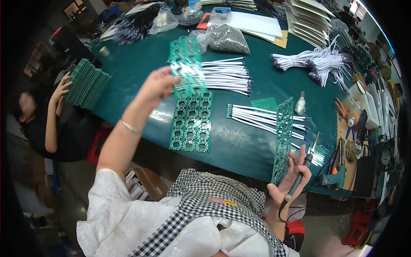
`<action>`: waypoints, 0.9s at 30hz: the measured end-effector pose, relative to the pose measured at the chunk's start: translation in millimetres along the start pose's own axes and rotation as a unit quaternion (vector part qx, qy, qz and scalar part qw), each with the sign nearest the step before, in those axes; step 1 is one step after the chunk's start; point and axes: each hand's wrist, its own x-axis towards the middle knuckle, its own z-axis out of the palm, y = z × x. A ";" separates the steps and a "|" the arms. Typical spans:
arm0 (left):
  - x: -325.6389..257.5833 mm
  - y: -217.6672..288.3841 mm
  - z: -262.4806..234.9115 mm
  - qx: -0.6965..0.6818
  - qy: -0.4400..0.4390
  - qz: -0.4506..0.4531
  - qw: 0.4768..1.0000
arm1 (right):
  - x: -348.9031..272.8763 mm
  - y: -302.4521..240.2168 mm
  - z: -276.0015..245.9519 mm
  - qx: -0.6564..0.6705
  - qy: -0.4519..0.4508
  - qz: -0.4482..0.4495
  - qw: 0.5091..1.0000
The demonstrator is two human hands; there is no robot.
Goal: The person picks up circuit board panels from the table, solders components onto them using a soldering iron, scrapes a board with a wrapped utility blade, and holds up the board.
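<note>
My left hand (159,85) grips a green circuit board panel (187,53), smeared by motion, above a bundle of white cables (229,76). Just below it, another green panel with rows of round cutouts (191,124) lies flat at the table's near edge. In my right hand (295,175) is a soldering iron (298,179), its tip pointing up and away. A second panel, seen nearly edge-on (284,137), stands tilted against the thumb and fingers of that hand. Behind it, white cables (252,121) lie joined to a small green board (230,111).
A co-worker's hand (62,88) steadies a stack of green panels (89,84) at the left. Farther back sit a bag of small metal parts (227,38) and bundled white cables (319,60). A green glue gun (334,177) and pliers (341,108) are at the right.
</note>
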 end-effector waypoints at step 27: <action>-10.2 23.1 18.4 0.309 0.033 0.229 0.922 | 20.3 -9.5 21.2 -0.266 -0.046 -0.002 0.963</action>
